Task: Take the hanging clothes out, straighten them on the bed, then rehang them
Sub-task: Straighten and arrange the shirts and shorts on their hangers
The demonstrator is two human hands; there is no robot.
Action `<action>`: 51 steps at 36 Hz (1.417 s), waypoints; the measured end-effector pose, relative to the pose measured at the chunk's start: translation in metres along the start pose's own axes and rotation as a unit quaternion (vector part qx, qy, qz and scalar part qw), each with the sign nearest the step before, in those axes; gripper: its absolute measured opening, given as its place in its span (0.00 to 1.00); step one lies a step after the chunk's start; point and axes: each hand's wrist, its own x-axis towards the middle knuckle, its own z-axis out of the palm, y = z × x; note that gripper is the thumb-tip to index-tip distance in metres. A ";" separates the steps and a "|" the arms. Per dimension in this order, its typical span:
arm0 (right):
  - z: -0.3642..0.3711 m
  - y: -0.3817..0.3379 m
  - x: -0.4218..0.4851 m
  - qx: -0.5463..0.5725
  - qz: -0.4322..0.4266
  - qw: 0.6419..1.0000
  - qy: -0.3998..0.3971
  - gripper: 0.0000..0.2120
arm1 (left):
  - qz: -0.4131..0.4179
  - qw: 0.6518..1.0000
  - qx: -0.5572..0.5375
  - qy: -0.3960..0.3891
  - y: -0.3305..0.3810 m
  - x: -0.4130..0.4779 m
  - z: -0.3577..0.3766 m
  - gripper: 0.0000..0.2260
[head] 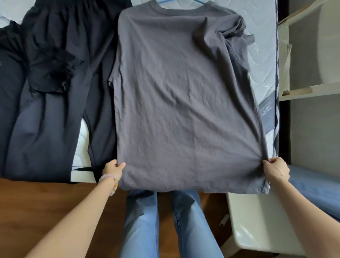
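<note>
Pinching the grey T-shirt [184, 101] at its two lower corners, the left hand [113, 168] closed on the left corner and the right hand [276, 167] closed on the right one. Spread over the bed [264, 77] with collar at the far end, a blue hanger [199, 1] showing at the neck, hem hanging past the near edge. Just beside it on the left, dark trousers [55, 119] laid flat, with a black garment [53, 71] bunched on top.
</note>
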 end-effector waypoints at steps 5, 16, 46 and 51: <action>0.002 -0.001 -0.002 -0.003 -0.001 1.000 -0.012 0.10 | 0.003 1.000 -0.001 -0.003 0.003 -0.003 -0.001 0.12; 0.002 -0.033 -0.042 0.023 -0.150 0.985 0.075 0.17 | 0.004 0.999 -0.044 0.000 -0.009 -0.015 -0.010 0.10; 0.212 -0.129 -0.347 0.097 -0.253 0.891 -0.365 0.17 | 0.050 0.987 -0.098 -0.119 -0.063 0.028 -0.075 0.25; 0.232 -0.144 -0.383 0.108 -0.252 0.856 -0.437 0.32 | 0.087 0.985 -0.115 -0.092 -0.075 0.022 -0.096 0.23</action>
